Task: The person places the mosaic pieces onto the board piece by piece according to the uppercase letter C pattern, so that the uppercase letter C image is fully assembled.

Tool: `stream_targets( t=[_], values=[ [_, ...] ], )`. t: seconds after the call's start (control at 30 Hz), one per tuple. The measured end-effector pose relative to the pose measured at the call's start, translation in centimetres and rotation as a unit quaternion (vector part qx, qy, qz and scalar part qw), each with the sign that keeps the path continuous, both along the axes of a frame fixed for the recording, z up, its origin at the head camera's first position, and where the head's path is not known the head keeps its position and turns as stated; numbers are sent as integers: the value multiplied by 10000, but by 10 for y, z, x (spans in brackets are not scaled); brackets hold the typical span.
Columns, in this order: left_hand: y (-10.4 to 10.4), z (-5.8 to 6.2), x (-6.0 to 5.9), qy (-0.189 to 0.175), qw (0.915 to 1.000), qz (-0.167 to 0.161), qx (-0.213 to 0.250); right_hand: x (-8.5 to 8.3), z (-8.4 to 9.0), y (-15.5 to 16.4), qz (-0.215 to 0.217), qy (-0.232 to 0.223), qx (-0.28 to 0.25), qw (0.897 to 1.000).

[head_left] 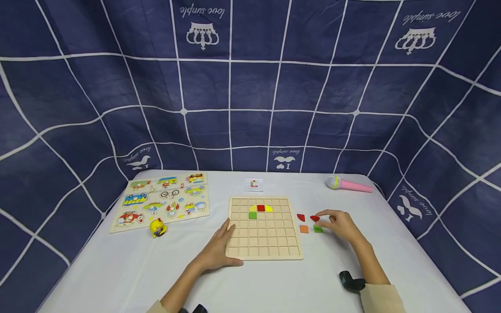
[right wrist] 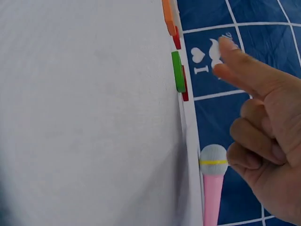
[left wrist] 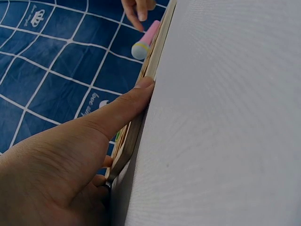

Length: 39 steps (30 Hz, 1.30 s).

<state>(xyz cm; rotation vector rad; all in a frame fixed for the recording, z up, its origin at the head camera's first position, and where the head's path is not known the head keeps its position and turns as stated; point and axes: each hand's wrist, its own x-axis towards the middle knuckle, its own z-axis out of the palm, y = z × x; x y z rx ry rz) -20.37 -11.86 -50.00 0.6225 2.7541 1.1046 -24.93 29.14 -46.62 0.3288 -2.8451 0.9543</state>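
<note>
My left hand (head_left: 216,250) grips the near left corner of a wooden grid board (head_left: 258,243), thumb against the front edge and fingers along the left side. In its cells sit a red square (head_left: 260,208) between two yellow curved pieces and a green square (head_left: 252,215). My right hand (head_left: 340,224) hovers by a red fan-shaped piece (head_left: 315,218) right of the board. Its thumb and index finger stand apart in the right wrist view, with nothing visible between them. Nearby lie another red piece (head_left: 301,217), an orange square (head_left: 304,229) and a green square (head_left: 318,228).
A small printed pattern card (head_left: 254,184) lies behind the board. At the back right is a pink toy microphone (head_left: 354,186). A vehicle puzzle board (head_left: 180,204) and a yellow-headed figurine (head_left: 158,228) are at the left. A blue grid curtain (head_left: 250,87) hangs behind the table.
</note>
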Motion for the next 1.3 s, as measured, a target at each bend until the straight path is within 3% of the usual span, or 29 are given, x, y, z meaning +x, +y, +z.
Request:
stream_targets(
  t=[0.2,0.33,0.57,0.73,1.03,1.3],
  values=[
    [2,-1,0,35,10000,-6,-24,1,-8,11,-112,-796,158,9966],
    [1,-1,0,72,10000,9,-28,-1,-13,14,-43,-889,172,9959],
    [1,1,-1,54,10000,8,-1,-3,-12,12,-18,-725,202,9972],
    [0,1,-1,54,10000,14,28,-3,-4,0,-18,-269,230,9994],
    [0,-2,1,56,10000,8,26,-5,15,-46,-328,503,364,9975],
    [0,-4,0,65,10000,43,-23,-11,22,-96,26,703,310,9970]
  ],
)
